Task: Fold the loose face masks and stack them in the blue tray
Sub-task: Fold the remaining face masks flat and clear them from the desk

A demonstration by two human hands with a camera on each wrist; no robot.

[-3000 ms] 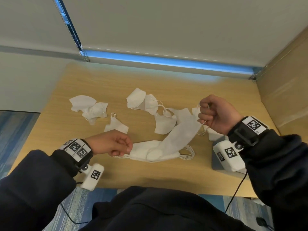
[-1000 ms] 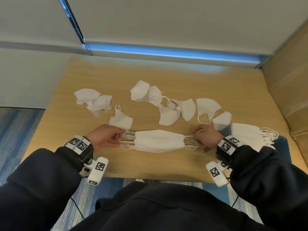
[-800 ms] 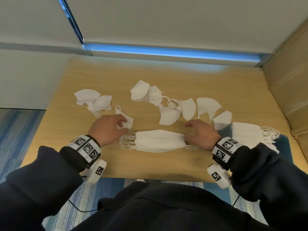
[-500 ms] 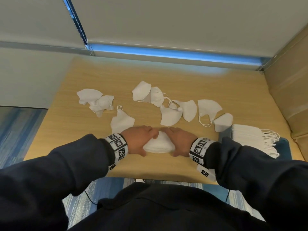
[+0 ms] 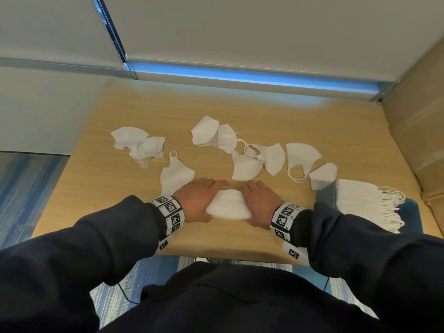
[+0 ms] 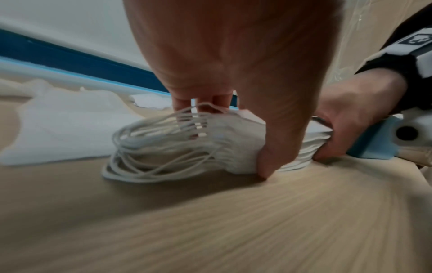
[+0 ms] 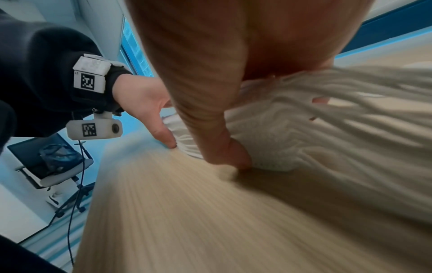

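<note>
A stack of folded white masks [image 5: 228, 209] lies near the table's front edge. My left hand [image 5: 208, 200] grips its left end and my right hand [image 5: 252, 203] grips its right end. In the left wrist view the thumb [image 6: 273, 158] presses the stack's near side, the fingers [image 6: 203, 99] reach over the far side, and the ear loops [image 6: 149, 147] bunch out to the left. The right thumb [image 7: 224, 153] sits likewise against the stack [image 7: 271, 129]. At the right, the blue tray [image 5: 414, 213] holds another folded stack [image 5: 360, 200]. Several loose masks [image 5: 245, 168] lie beyond my hands.
The wooden table [image 5: 125, 212] ends just in front of my wrists. A cardboard wall [image 5: 418, 131] stands along the right side, and a window blind [image 5: 240, 32] hangs behind. One loose mask [image 5: 176, 177] lies right by my left hand. More crumpled masks [image 5: 139, 145] lie far left.
My hands let go of the ear loops at the stack's ends and moved inward over it. They now clasp the stack close together from both sides.
</note>
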